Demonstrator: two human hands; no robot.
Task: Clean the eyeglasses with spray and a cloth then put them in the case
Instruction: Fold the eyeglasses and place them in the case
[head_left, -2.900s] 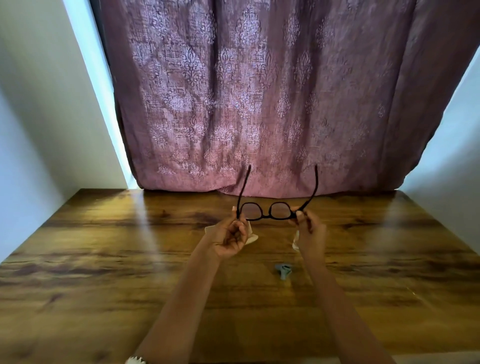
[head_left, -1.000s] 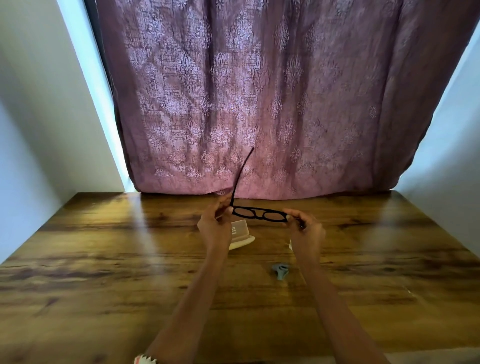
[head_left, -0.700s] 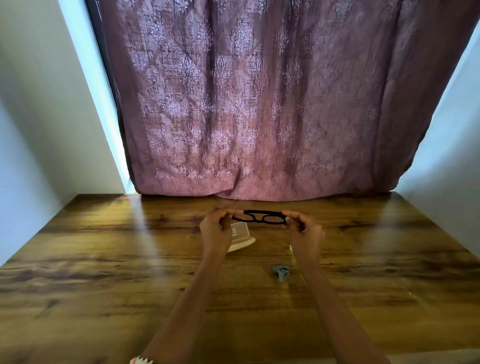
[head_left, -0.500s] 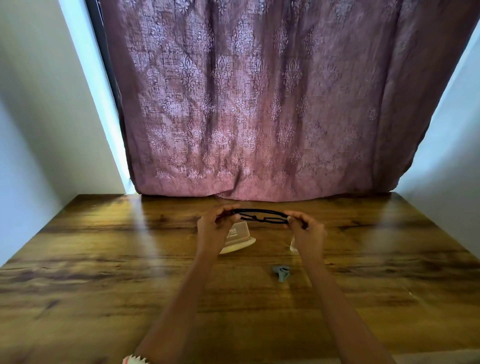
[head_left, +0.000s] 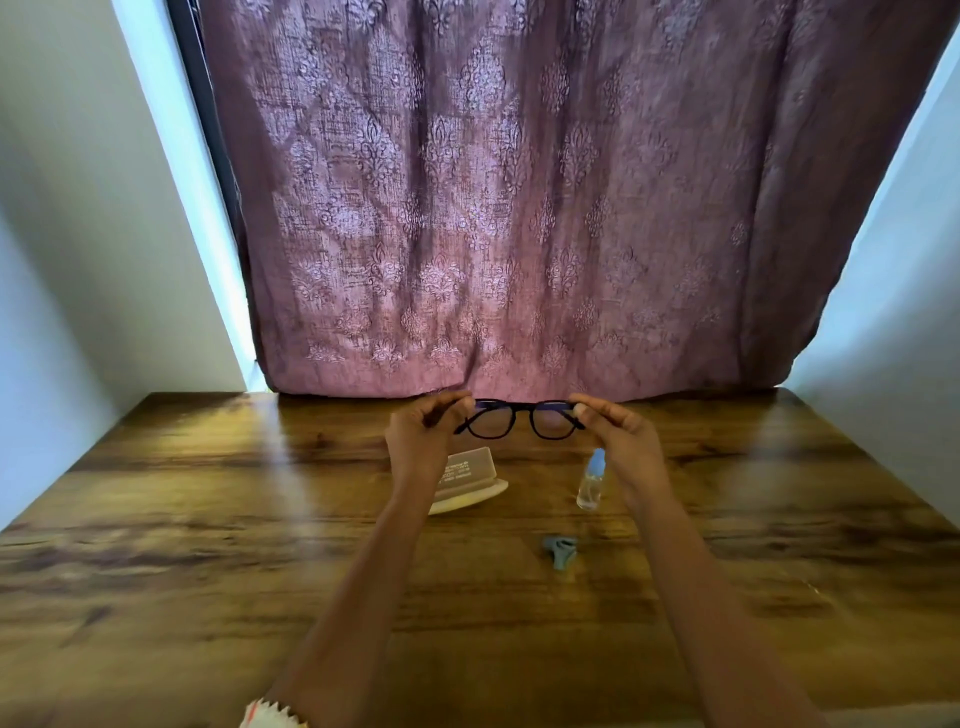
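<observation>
Black-framed eyeglasses (head_left: 522, 418) hang in the air above the far middle of the wooden table (head_left: 208, 545), temples folded in. My left hand (head_left: 423, 434) pinches the left end of the frame and my right hand (head_left: 621, 431) pinches the right end. Below them lies an open pale eyeglass case (head_left: 470, 483), its translucent lid raised. A small clear spray bottle (head_left: 591, 480) with a blue cap stands upright to the right of the case, beside my right wrist. A small crumpled blue-grey cloth (head_left: 561, 552) lies nearer me.
A mauve patterned curtain (head_left: 519, 208) hangs behind the table's far edge, between white walls. Bare wood stretches to the left and right of the objects.
Both temples were open and pointing up; my hands folded them in one after the other. The glasses then tipped flat and now stand with the lenses facing me.
</observation>
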